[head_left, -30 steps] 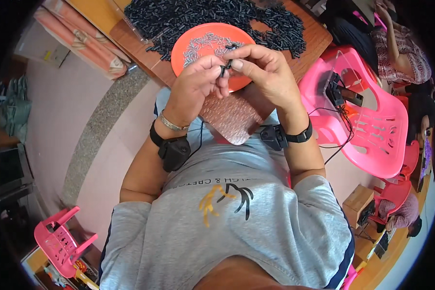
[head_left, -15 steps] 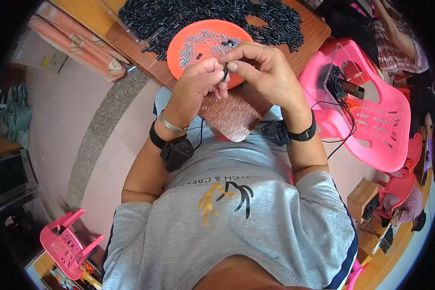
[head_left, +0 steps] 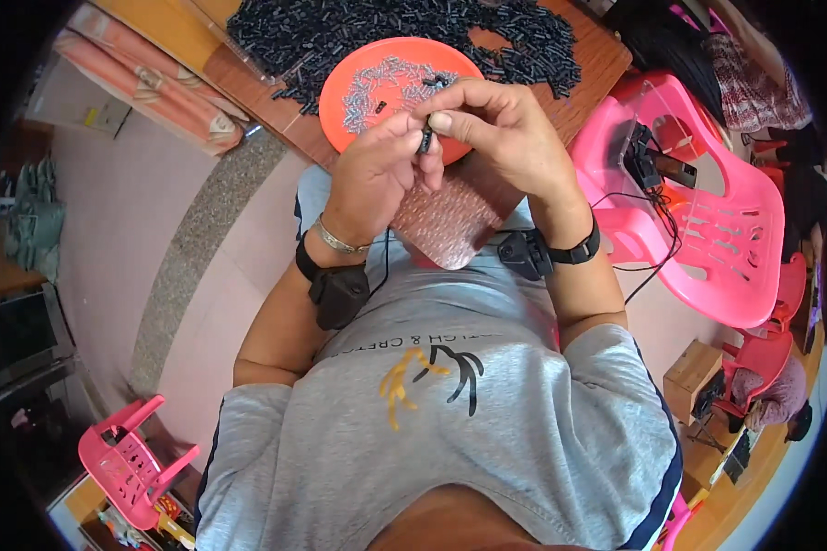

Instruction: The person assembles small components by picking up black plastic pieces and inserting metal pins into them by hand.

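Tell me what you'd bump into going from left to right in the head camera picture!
Small pink chair → left hand → small black part pinched between both hands → right hand → big pink chair.

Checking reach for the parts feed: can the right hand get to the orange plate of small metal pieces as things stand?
Probably yes. The right hand hovers just over the orange plate's near edge, nothing between, but both hands pinch a small black part.

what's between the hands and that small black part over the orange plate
Nothing visible. The left hand and right hand both pinch the small black part directly at the fingertips, above the orange plate.
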The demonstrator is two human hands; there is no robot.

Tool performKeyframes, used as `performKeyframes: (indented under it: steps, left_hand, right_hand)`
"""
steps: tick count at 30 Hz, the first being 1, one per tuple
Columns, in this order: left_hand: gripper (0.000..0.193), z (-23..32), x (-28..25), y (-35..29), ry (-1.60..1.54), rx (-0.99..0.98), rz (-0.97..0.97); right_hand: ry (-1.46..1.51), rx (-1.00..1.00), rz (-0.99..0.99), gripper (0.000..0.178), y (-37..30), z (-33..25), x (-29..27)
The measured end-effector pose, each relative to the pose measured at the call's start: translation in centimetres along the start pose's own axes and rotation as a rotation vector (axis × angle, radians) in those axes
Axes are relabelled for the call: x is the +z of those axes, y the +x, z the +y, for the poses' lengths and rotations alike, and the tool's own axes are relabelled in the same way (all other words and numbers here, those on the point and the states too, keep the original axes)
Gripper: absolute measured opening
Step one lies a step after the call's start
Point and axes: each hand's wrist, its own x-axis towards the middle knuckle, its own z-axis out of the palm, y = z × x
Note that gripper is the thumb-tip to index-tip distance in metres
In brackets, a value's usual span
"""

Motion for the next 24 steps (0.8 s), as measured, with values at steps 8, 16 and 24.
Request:
performKeyframes:
  steps: [8, 16, 24]
  left_hand:
    - [0.024, 0.4, 0.4, -0.1, -0.005, 0.070, 0.025]
    - [0.022, 1.3, 1.0, -0.3, -0.047, 0.099, 0.092]
    - [0.020, 0.7, 0.1, -0.3, -0.013, 0.115, 0.092]
  right_hand:
    - [-0.068, -0.060, 0.032, 0.014, 0.1, 0.1, 0.3]
    - [0.077, -0.042, 0.016, 0.031, 0.0, -0.2, 0.9]
    - [-0.676, -0.321, 0.158, 0.041, 0.3, 0.3, 1.5]
